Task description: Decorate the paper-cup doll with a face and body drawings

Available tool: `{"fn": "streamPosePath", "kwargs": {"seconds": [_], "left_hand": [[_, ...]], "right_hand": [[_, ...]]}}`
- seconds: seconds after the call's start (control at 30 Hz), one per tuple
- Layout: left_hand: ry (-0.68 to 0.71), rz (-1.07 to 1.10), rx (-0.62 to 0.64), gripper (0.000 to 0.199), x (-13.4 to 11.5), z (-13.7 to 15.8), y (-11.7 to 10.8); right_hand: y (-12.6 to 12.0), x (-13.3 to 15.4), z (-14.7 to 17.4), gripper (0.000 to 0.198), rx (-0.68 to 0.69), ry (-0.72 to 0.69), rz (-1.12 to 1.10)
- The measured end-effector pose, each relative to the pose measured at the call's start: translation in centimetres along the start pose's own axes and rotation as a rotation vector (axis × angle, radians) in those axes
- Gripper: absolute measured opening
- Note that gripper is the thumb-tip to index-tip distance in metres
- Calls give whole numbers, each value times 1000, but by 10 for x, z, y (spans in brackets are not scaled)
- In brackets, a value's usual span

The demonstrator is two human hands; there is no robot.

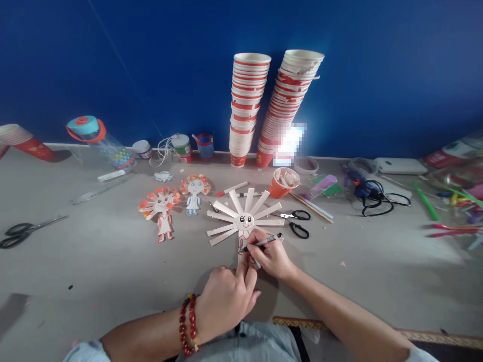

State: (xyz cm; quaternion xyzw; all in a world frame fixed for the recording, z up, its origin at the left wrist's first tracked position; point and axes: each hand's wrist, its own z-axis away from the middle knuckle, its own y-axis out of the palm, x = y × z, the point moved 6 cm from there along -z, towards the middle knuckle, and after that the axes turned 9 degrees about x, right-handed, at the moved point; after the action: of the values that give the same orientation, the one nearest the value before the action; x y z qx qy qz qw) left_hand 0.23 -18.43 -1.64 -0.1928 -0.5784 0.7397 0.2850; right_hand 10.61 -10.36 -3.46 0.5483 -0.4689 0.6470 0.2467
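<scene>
My right hand (pixel 272 257) grips a black-and-grey pen (pixel 266 242), its tip on the body of a white paper doll (pixel 245 221). The doll has a smiling drawn face, a fan of paper strips around the head and red outlines on its body. At the lower end of that body, my left hand (pixel 228 290) has its fingers bent and closed on the paper, hiding part of it. Left of the doll lie two smaller paper dolls, one in a red-edged dress (pixel 165 226) and one in a blue-edged dress (pixel 193 202).
Two tall stacks of paper cups, one upright (pixel 249 100) and one leaning (pixel 289 95), stand against the blue wall. An orange cup (pixel 283 183) holds paper scraps. Black-handled scissors (pixel 300 215) lie right of the doll, another pair (pixel 22 234) far left. A bottle (pixel 101 143) stands at back left.
</scene>
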Motion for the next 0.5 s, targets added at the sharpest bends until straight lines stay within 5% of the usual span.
{"fn": "streamPosePath", "kwargs": {"seconds": [0.5], "left_hand": [[-5, -4, 16, 46, -1, 0, 0]], "right_hand": [[-1, -4, 2, 13, -37, 31, -5]]}}
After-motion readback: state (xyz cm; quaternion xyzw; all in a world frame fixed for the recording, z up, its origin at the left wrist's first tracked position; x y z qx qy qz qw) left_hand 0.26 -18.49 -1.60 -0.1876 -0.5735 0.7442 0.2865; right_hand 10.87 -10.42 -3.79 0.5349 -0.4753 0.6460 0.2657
